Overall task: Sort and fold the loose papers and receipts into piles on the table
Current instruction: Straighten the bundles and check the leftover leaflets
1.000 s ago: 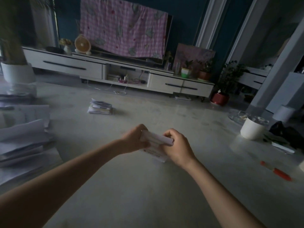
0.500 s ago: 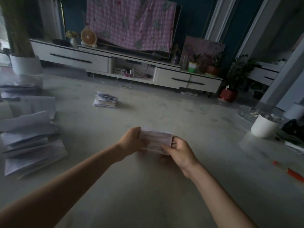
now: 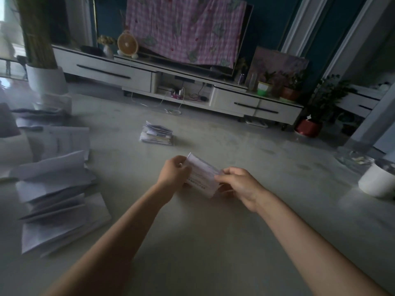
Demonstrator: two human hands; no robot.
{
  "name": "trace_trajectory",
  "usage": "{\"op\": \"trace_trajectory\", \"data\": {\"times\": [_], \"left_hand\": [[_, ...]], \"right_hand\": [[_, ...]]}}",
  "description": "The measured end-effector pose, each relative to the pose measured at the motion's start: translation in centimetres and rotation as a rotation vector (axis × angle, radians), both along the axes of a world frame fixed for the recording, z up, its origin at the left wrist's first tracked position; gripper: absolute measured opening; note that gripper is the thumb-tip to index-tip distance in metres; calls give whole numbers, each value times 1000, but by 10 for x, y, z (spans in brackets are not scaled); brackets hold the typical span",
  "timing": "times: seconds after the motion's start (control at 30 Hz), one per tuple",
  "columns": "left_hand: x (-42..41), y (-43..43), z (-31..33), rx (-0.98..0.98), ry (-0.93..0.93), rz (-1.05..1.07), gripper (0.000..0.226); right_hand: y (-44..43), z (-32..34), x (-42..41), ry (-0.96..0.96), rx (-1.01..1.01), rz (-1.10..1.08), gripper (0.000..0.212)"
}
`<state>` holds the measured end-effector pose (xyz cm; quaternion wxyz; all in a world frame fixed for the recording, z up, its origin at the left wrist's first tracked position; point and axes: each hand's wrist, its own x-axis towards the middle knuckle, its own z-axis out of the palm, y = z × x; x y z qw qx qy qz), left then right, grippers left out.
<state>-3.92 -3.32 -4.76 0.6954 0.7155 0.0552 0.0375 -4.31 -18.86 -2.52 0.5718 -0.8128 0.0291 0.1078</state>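
Between left hand and right hand, receipt.

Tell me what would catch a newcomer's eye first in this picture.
The left hand and right hand pinch a small printed slip at the centre. Folded white sheets sprawl at the left, a small stack lies farther back, and a pink checked cloth hangs behind.

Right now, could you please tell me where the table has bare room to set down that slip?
Bare table lies between the left hand, the right hand and the small pile ahead, and rightward to the white container. Folded papers crowd the left side.
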Motion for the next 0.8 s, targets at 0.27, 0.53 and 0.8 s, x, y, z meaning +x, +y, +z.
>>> {"op": "trace_trajectory", "data": {"times": [0.27,0.53,0.8], "left_hand": [[35,16,-13,4,-80,177,28],[42,4,-28,202,-208,226,27],[39,2,-28,233,-201,199,27]], "right_hand": [[25,8,76,121,50,-179,21],[80,-18,141,-23,-60,-623,17],[92,-22,142,4,-545,-452,50]]}}
